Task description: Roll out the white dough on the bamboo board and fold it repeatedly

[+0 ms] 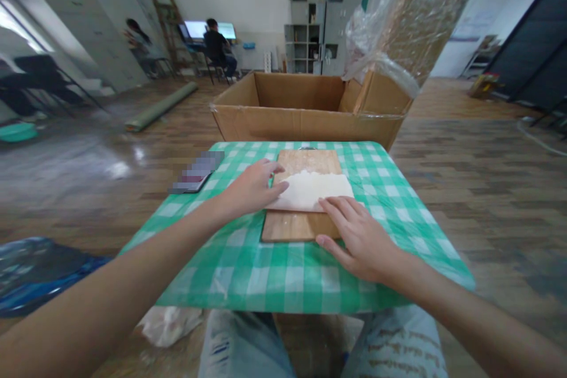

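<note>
Both hands lie flat with fingers released, left hand (252,189) and right hand (361,236) pressing the white sheet (312,191) onto the board (296,225) mid-bench (390,189), apparently smoothing it.

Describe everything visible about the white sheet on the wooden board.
The white sheet is a soft, slightly wrinkled rectangle, like tissue or thin cloth, with an uneven far edge. It lies flat across the middle of the wooden board, overhanging its right edge. The left hand rests fingers on its left end; the right hand presses fingertips on its near right edge.
</note>
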The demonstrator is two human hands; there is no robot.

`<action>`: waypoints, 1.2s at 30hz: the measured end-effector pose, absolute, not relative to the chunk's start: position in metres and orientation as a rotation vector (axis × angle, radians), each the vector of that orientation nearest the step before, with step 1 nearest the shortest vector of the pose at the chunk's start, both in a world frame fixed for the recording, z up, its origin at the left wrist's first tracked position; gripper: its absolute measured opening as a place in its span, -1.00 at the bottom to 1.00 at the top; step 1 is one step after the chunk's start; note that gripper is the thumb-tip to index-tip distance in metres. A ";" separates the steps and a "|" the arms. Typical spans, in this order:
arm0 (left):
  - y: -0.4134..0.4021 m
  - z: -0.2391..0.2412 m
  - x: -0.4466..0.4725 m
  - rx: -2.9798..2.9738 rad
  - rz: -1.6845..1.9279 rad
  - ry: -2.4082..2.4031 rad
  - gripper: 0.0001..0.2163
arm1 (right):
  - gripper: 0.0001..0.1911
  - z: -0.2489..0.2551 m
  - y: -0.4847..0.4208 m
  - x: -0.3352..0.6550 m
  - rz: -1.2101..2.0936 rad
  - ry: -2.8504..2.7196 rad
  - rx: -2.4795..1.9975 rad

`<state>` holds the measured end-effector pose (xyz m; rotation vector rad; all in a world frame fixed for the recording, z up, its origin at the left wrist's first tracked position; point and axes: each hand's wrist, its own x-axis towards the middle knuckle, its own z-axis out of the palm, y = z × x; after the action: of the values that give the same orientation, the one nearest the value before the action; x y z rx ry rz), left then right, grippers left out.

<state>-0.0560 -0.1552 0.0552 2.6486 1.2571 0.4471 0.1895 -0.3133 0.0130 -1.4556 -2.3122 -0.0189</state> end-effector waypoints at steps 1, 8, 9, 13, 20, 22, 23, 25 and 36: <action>-0.141 0.054 -0.050 2.616 0.388 1.294 -0.55 | -0.41 0.014 -0.308 0.188 -0.027 -2.293 -1.469; -0.096 0.051 -0.017 2.508 -0.073 1.344 -0.45 | -0.86 0.008 -0.295 0.191 -0.159 -2.352 -1.567; -0.096 0.053 -0.014 2.517 -0.105 1.357 -0.44 | -0.88 0.007 -0.298 0.196 -0.160 -2.367 -1.572; -0.095 0.061 -0.005 2.521 -0.228 1.385 -0.44 | -0.83 0.002 -0.318 0.230 -0.168 -2.325 -1.568; -0.093 0.062 -0.005 2.360 -0.123 1.278 -0.65 | -0.83 -0.007 -0.360 0.283 -0.010 -2.064 -1.623; -0.096 0.060 -0.009 2.342 -0.027 1.257 -0.73 | -0.82 -0.007 -0.366 0.289 0.029 -1.994 -1.641; -0.098 0.059 -0.011 2.347 0.010 1.261 -0.75 | -0.82 -0.006 -0.367 0.290 0.052 -1.964 -1.649; -0.101 0.058 -0.017 2.367 0.061 1.266 -0.76 | -0.81 -0.003 -0.363 0.292 0.102 -1.915 -1.660; -0.092 0.039 -0.090 2.283 0.106 1.181 -0.60 | -0.79 0.013 -0.283 0.245 0.148 -2.144 -1.547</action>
<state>-0.0898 -0.0921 0.0387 2.2828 1.1813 0.1058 0.2446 -0.2835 0.0133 -1.5475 -2.1444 0.1482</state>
